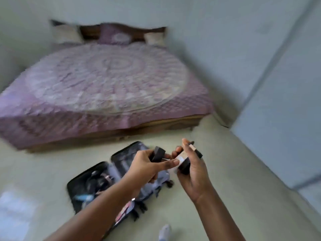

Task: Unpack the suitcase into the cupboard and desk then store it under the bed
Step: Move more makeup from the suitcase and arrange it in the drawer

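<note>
Black suitcase (97,185) open on floor, below left hand (145,164), right hand (192,173).

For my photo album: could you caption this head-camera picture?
Above an open suitcase by the bed, left hand and right hand each hold small dark items.

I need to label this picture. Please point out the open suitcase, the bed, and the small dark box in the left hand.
Suitcase (90,186): head view, on its open left half.
Bed (104,80): head view, on the purple cover.
Small dark box (159,153): head view, on its dark side.

Open suitcase (97,181) on floor (225,171) before bed (104,80); contents blurred, perhaps clothes.
</note>
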A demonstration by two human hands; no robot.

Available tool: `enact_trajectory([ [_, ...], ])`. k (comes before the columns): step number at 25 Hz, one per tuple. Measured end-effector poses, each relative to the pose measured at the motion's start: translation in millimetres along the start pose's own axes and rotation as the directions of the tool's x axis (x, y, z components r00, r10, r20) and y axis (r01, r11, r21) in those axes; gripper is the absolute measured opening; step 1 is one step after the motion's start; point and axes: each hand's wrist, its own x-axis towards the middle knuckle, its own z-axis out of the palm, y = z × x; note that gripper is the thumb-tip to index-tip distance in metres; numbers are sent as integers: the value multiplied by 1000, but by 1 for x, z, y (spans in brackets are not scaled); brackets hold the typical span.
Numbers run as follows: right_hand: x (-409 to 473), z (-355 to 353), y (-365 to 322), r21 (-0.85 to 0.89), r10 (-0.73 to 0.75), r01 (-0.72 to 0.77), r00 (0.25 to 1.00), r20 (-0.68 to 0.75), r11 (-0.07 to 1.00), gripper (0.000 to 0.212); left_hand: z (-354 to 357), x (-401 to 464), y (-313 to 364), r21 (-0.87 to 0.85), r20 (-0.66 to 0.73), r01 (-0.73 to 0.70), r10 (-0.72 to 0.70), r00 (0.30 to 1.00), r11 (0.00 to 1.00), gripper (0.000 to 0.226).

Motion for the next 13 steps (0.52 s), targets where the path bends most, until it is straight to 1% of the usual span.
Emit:
enact_trajectory([
  [1,-31,-23,-21,47,-88,90,995,-45,995,23,34,-12,5,41,116,-10,6,993,999,34],
  [3,-99,-67,-64,132,-184,204,971,-149,970,23,104,-42,11,122,319,-29,-11,948,992,32],
  [5,-158,-106,-96,175,-215,257,950,-228,950,22,161,-70,11,157,475,-26,-53,878,987,34],
  [6,-191,-127,-110,176,-250,316,915,-318,932,25,194,-86,10,192,563,-28,-87,822,981,36],
  [7,-222,-150,-121,169,-288,392,852,-437,905,27,227,-104,7,232,632,-34,-124,765,972,37],
  [8,-252,-174,-129,167,-315,474,770,-554,865,26,259,-123,3,257,685,-43,-151,713,965,37],
  [10,-312,-224,-146,176,-299,605,599,-743,776,22,324,-163,-6,286,763,-53,-194,617,957,36],
  [11,-344,-252,-156,186,-282,659,536,-795,728,22,358,-185,-13,295,796,-47,-218,564,954,37],
  [12,-374,-277,-165,197,-270,703,494,-826,684,22,388,-203,-18,294,823,-26,-240,515,955,38],
  [13,-403,-300,-174,197,-268,731,468,-842,654,23,416,-221,-23,290,846,9,-261,464,957,39],
])
